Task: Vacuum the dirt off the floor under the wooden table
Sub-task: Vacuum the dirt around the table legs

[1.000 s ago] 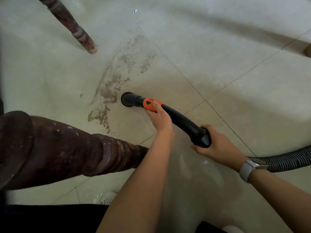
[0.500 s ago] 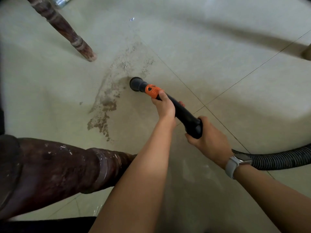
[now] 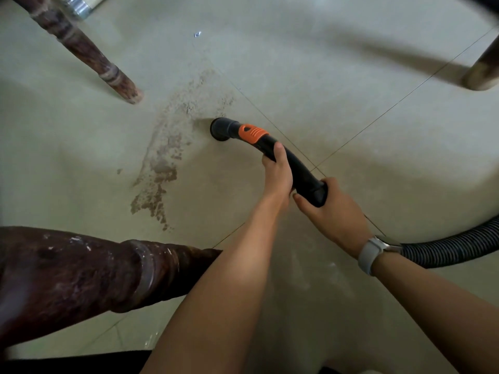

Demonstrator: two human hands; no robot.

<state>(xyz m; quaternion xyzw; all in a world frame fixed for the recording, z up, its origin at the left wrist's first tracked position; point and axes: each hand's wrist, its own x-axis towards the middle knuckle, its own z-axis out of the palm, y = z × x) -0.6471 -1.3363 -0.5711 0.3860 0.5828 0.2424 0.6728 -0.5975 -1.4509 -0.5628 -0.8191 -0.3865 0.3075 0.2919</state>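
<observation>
A black vacuum nozzle (image 3: 221, 128) with an orange collar lies on the pale tiled floor, its round mouth touching the right edge of a brown dirt patch (image 3: 167, 157). My left hand (image 3: 278, 171) grips the black curved tube just behind the orange collar. My right hand (image 3: 332, 209), with a grey watch on the wrist, grips the tube's rear end where the ribbed black hose (image 3: 453, 247) joins. The dirt runs in a long streak from the upper middle down to the lower left of the nozzle.
A thick dark wooden table leg (image 3: 81, 276) crosses the lower left. A thinner turned leg (image 3: 89, 55) stands at the upper left, another leg foot (image 3: 480, 74) at the upper right. A small white scrap (image 3: 197, 34) lies beyond the dirt. Bare tile lies right of the nozzle.
The nozzle has moved away from me along the dirt streak, from its middle toward its far part. Both hands went with it. The dirt near the earlier nozzle spot looks thinner.
</observation>
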